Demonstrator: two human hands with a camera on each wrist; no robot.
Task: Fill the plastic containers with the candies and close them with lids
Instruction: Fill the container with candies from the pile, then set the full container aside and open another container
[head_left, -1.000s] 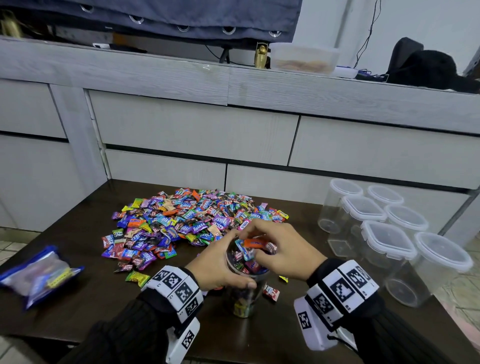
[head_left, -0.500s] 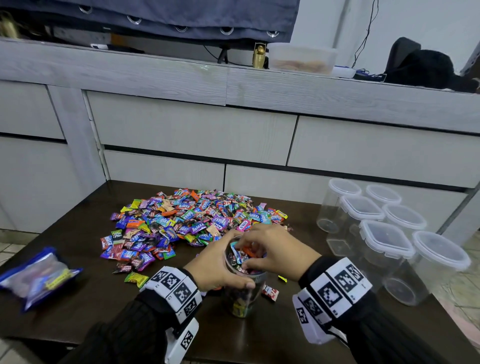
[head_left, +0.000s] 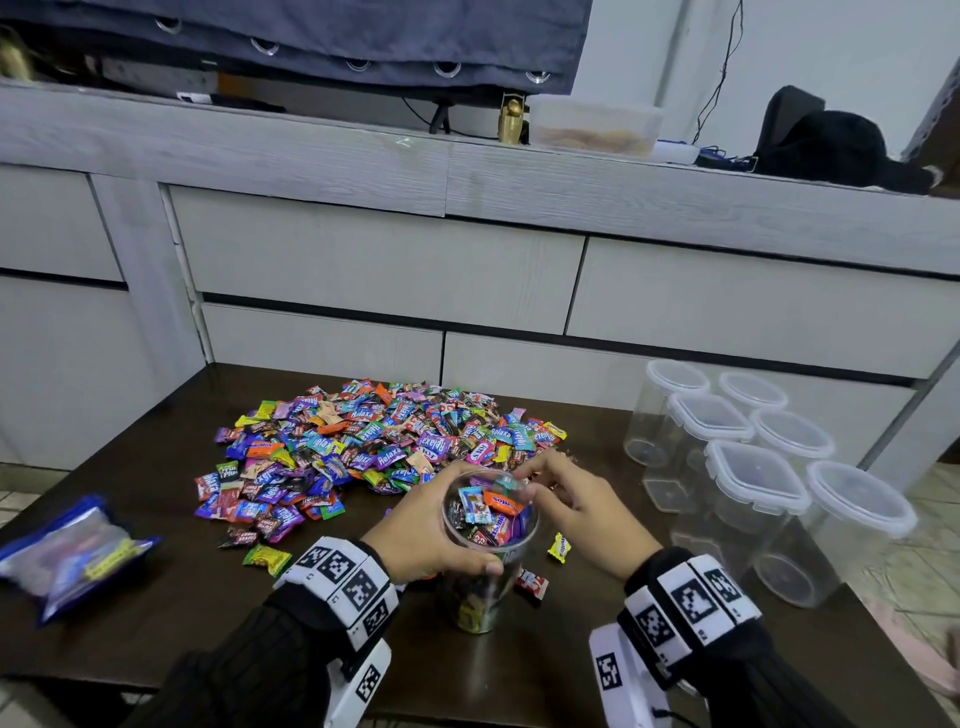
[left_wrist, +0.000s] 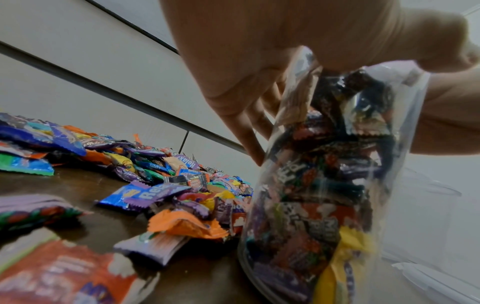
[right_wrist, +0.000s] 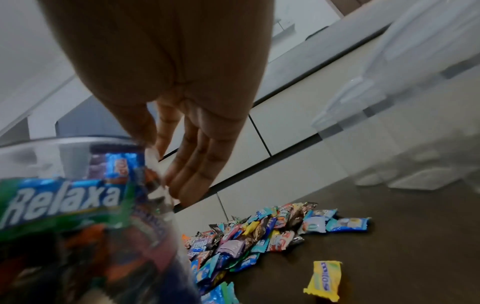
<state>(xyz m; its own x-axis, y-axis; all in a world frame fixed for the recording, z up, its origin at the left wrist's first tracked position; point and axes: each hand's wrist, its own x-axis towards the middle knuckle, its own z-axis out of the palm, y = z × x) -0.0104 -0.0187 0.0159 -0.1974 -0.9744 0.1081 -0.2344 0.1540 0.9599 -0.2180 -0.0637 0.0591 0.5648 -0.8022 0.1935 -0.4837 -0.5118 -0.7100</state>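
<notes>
A clear plastic container (head_left: 488, 540), packed almost to its open rim with wrapped candies, stands upright near the front of the dark surface (head_left: 156, 597), with the left hand (head_left: 431, 525) wrapped around its upper wall. The right hand (head_left: 582, 514) hovers just right of the rim with fingers straight and relaxed, holding nothing. A big heap of loose candies (head_left: 374, 447) lies beyond the container toward the far left, 6 empty lidded containers (head_left: 753, 483) cluster at the right, and a blue candy bag (head_left: 67, 556) sits at the near left edge.
</notes>
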